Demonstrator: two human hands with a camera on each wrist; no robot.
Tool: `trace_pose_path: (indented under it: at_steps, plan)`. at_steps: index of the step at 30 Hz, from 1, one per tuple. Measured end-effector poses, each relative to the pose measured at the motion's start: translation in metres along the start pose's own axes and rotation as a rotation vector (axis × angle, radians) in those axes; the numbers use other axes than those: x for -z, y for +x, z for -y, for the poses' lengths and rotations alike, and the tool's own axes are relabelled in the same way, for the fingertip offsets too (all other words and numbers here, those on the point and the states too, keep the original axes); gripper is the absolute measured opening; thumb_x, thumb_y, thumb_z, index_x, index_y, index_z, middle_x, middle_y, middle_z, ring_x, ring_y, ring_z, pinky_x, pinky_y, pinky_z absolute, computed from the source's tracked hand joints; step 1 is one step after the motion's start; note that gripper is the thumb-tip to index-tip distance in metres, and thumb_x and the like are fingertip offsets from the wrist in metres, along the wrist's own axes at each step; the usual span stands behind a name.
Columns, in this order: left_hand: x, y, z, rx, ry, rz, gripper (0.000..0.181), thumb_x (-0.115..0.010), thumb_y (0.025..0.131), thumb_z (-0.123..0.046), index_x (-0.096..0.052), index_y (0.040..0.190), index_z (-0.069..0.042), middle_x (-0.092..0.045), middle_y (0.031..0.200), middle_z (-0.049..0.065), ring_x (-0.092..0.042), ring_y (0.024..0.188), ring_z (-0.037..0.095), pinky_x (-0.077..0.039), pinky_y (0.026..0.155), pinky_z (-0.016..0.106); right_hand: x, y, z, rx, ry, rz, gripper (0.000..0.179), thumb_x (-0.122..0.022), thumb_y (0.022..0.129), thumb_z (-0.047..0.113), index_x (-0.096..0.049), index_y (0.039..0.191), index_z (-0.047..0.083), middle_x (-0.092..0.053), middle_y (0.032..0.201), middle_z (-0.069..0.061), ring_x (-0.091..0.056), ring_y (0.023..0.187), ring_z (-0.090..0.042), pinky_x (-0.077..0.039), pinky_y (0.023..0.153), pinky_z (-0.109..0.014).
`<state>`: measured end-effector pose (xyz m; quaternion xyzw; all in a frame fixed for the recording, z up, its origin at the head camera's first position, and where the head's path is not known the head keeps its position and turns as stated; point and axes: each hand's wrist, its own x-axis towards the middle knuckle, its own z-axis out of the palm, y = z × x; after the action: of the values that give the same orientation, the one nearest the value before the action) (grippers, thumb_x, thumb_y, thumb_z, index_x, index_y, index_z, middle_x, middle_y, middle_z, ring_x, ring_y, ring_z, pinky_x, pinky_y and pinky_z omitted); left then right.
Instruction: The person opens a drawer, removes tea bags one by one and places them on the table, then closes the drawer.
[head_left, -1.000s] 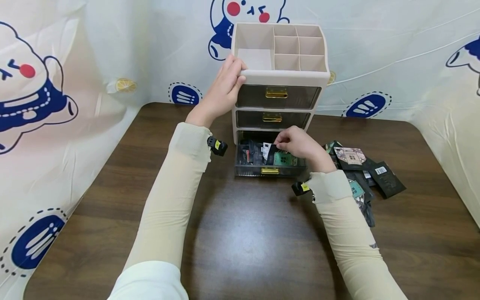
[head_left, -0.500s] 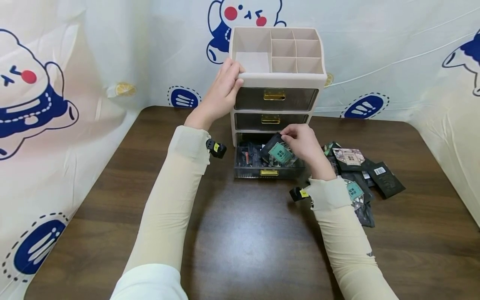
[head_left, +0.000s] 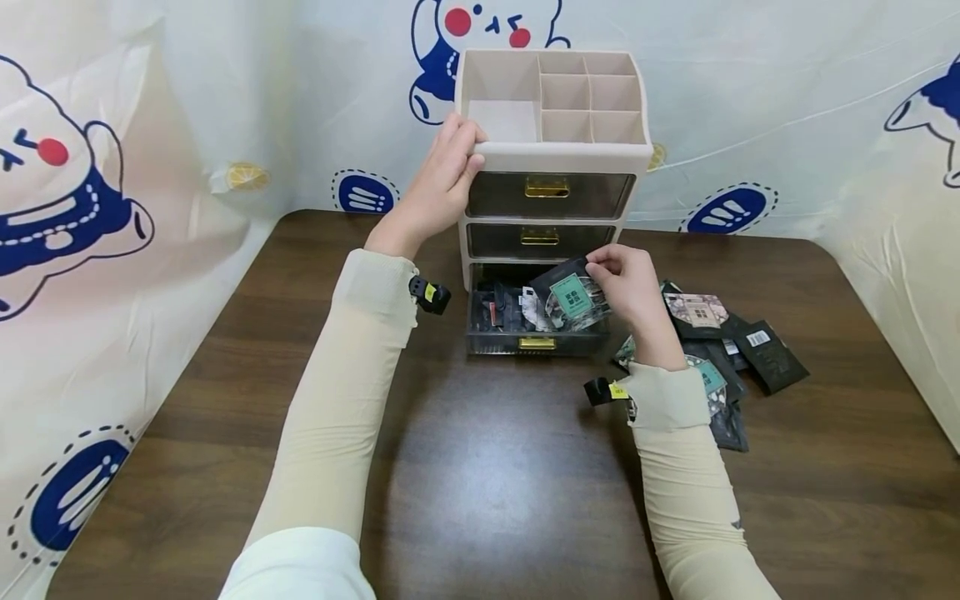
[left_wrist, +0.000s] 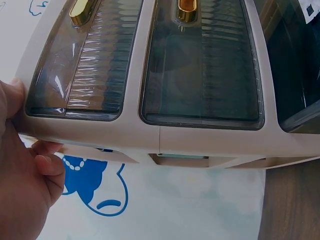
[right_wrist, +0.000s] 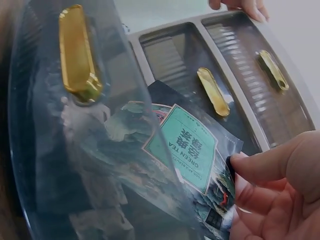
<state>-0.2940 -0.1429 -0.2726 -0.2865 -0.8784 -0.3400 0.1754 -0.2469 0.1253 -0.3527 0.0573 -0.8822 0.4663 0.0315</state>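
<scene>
A white storage box (head_left: 564,156) with smoky drawers and gold handles stands at the back of the table. My left hand (head_left: 435,187) grips its upper left corner, thumb at the front and fingers round the side in the left wrist view. The bottom drawer (head_left: 495,343) is pulled out, with several dark packets inside. Between thumb and fingers my right hand (head_left: 633,287) pinches the edge of a dark green tea packet (right_wrist: 185,145), its teal label reading GREEN TEA. That packet is tilted above the drawer, its lower part behind the clear front in the right wrist view.
To the right of the drawer lies a loose pile of dark packets (head_left: 772,357), partly hidden behind my right wrist. Open compartments (head_left: 566,92) top the storage box. A printed curtain (head_left: 750,108) hangs behind the brown wooden table (head_left: 480,483).
My right hand has drawn the tea packet up and to the right, from among the drawer's packets to a tilted position above them. The left hand keeps its grip on the box.
</scene>
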Motion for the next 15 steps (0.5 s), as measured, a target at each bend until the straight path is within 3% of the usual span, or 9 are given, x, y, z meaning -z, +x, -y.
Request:
trace_pose_path:
  at_steps: [4, 11, 15]
  plan:
    - [0.001, 0.000, 0.000, 0.004, -0.007, -0.006, 0.027, -0.037, 0.105, -0.021, -0.046, 0.113, 0.003, -0.037, 0.116, 0.015, -0.036, 0.114, 0.027, -0.028, 0.100, 0.032, 0.008, -0.001, -0.002, -0.010, 0.027, -0.029, 0.021, -0.056, 0.101, 0.010, -0.066, 0.113, -0.004, -0.067, 0.100, -0.022, -0.052, 0.078, -0.016, -0.041, 0.071, -0.023]
    - [-0.001, 0.001, -0.001, 0.011, -0.012, -0.005, 0.028, -0.037, 0.106, -0.022, -0.046, 0.115, 0.003, -0.039, 0.120, 0.015, -0.036, 0.117, 0.025, -0.029, 0.102, 0.032, 0.031, -0.005, -0.009, -0.106, 0.150, -0.076, 0.021, -0.058, 0.100, 0.013, -0.064, 0.115, -0.002, -0.060, 0.076, 0.014, -0.049, 0.070, -0.007, -0.041, 0.063, -0.020]
    - [-0.001, 0.001, -0.002, 0.020, -0.012, -0.005, 0.027, -0.037, 0.106, -0.021, -0.046, 0.115, 0.003, -0.038, 0.120, 0.015, -0.036, 0.118, 0.025, -0.029, 0.102, 0.032, 0.045, -0.008, -0.015, -0.170, 0.243, -0.083, 0.014, -0.058, 0.100, 0.013, -0.064, 0.109, 0.005, -0.059, 0.074, 0.019, -0.051, 0.070, -0.005, -0.043, 0.062, -0.018]
